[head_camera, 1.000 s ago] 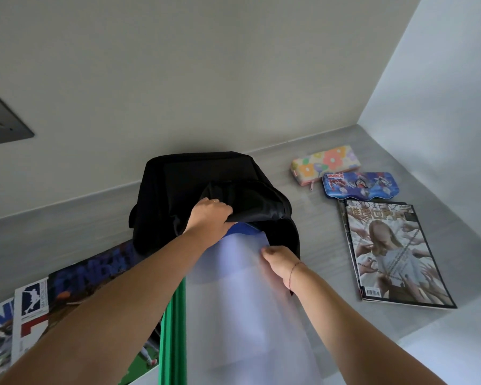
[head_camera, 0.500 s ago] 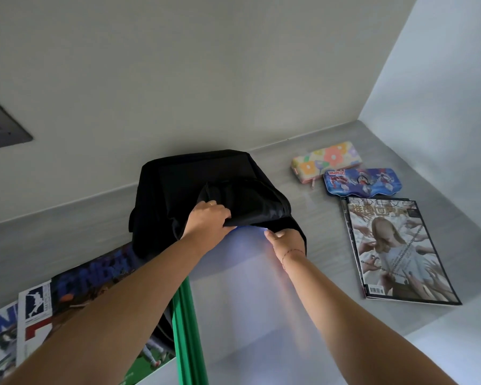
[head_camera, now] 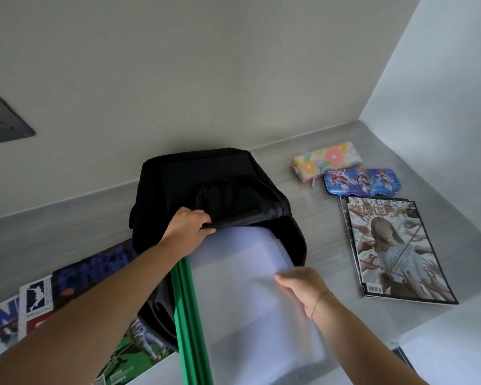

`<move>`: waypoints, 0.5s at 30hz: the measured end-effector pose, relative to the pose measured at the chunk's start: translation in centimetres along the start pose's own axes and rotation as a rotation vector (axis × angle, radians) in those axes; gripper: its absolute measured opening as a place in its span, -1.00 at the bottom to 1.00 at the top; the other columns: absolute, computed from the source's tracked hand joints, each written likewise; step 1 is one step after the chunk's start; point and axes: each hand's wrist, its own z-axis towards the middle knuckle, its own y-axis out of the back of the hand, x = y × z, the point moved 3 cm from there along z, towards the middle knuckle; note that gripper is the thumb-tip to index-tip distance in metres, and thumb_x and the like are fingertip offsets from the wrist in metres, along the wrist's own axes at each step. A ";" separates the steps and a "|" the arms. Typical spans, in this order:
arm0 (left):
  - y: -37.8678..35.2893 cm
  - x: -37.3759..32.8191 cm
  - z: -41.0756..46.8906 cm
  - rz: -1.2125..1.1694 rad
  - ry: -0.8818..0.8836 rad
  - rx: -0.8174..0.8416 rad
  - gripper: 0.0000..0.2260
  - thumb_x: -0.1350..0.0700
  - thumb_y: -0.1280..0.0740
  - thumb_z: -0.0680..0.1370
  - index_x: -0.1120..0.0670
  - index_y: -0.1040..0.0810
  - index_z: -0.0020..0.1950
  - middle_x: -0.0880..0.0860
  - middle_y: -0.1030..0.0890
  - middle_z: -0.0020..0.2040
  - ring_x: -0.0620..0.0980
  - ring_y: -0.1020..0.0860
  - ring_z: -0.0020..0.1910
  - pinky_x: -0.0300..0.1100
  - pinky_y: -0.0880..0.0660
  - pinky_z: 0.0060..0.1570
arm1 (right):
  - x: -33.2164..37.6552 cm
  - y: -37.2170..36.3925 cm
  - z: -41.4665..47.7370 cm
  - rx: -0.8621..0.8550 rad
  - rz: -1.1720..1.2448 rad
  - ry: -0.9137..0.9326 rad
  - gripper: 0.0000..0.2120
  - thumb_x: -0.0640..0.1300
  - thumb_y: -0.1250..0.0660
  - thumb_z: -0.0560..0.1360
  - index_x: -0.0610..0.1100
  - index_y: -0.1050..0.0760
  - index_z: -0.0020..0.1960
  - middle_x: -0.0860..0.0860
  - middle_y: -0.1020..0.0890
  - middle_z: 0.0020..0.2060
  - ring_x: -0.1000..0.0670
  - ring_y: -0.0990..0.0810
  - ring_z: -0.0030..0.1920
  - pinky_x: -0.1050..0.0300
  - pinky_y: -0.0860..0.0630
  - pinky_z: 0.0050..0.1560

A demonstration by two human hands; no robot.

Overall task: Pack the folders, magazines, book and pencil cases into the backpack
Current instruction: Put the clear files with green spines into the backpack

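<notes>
A black backpack (head_camera: 206, 176) lies on the grey desk (head_camera: 331, 245) with its mouth toward me. My left hand (head_camera: 188, 227) grips the upper flap of the opening and holds it up. A pale translucent folder (head_camera: 247, 273) with a green spine (head_camera: 189, 323) sticks partly into the opening. My right hand (head_camera: 300, 286) pinches the folder's right edge. To the right lie a floral pencil case (head_camera: 326, 159), a blue cartoon pencil case (head_camera: 363, 181) and a magazine with a figure in white on its cover (head_camera: 392, 251). Sports magazines (head_camera: 39, 295) lie at the left, partly under the backpack.
Walls close the desk at the back and on the right. A dark wall plate (head_camera: 4, 119) is at the upper left. The desk's front edge runs at the lower right.
My right hand has slid back from the bag's mouth along the folder's right edge toward me. The left hand has kept its hold on the flap. The folder sits deeper than one second ago.
</notes>
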 end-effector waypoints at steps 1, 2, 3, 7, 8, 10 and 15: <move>0.2 0.0 0.1 -0.022 0.000 0.002 -0.76 -0.01 -0.34 0.53 0.12 -0.60 0.06 0.02 -0.60 -0.03 0.08 -0.47 0.06 -0.14 -0.43 0.03 | 0.9 -0.5 0.6 -0.029 0.031 -0.002 -0.91 -0.30 -0.44 0.40 -0.27 -0.52 -0.20 -0.16 -0.51 -0.29 -0.05 -0.45 -0.24 0.14 -0.37 -0.16; 0.5 0.1 0.3 -0.037 -0.003 0.003 -0.77 -0.01 -0.35 0.52 0.13 -0.61 0.04 0.01 -0.59 -0.06 0.07 -0.48 0.03 -0.15 -0.44 0.00 | 1.9 -1.0 1.3 -0.053 0.053 0.004 -0.89 -0.30 -0.43 0.40 -0.34 -0.56 -0.13 -0.18 -0.51 -0.26 -0.06 -0.46 -0.22 0.12 -0.38 -0.14; 0.7 0.1 0.4 -0.045 -0.007 -0.002 -0.78 -0.01 -0.36 0.51 0.13 -0.61 0.02 0.01 -0.58 -0.09 0.05 -0.49 0.00 -0.16 -0.43 -0.03 | 2.7 -1.5 2.0 -0.075 0.069 0.008 -0.79 -0.28 -0.44 0.40 -0.42 -0.56 -0.06 -0.18 -0.52 -0.26 -0.07 -0.47 -0.21 0.12 -0.39 -0.14; 0.9 0.2 0.2 -0.071 0.006 0.011 -0.80 -0.01 -0.38 0.50 0.11 -0.62 -0.03 -0.09 -0.50 -0.18 -0.03 -0.46 -0.10 -0.22 -0.39 -0.10 | 5.1 -2.6 3.6 -0.050 -0.029 -0.001 -0.84 -0.19 -0.43 0.41 -0.28 -0.53 -0.24 -0.10 -0.51 -0.35 -0.04 -0.47 -0.31 0.18 -0.35 -0.23; 0.7 0.3 0.1 -0.079 0.016 0.018 -0.80 -0.02 -0.38 0.50 0.10 -0.62 -0.04 -0.11 -0.48 -0.19 -0.04 -0.45 -0.11 -0.23 -0.39 -0.10 | 5.1 -2.4 3.6 -0.026 -0.067 0.001 -0.81 -0.14 -0.45 0.41 -0.22 -0.49 -0.26 -0.07 -0.52 -0.33 -0.03 -0.48 -0.31 0.19 -0.37 -0.21; 0.5 0.4 0.1 -0.104 0.030 0.020 -0.80 -0.02 -0.38 0.50 0.10 -0.62 -0.04 -0.12 -0.47 -0.20 -0.05 -0.45 -0.12 -0.22 -0.42 -0.09 | 4.4 -1.4 2.1 0.042 -0.159 0.008 -0.72 -0.05 -0.48 0.38 -0.21 -0.51 -0.08 -0.05 -0.59 -0.19 -0.03 -0.58 -0.17 0.19 -0.44 -0.10; 0.5 0.3 0.0 -0.160 0.061 -0.004 -0.82 0.01 -0.40 0.49 0.10 -0.62 -0.04 -0.09 -0.51 -0.19 -0.10 -0.48 -0.19 -0.34 -0.33 -0.23 | 0.6 0.2 -3.1 0.266 0.150 -0.108 -0.64 -0.19 -0.47 0.39 -0.25 -0.55 0.15 -0.13 -0.70 -0.04 -0.09 -0.69 -0.04 0.05 -0.61 -0.02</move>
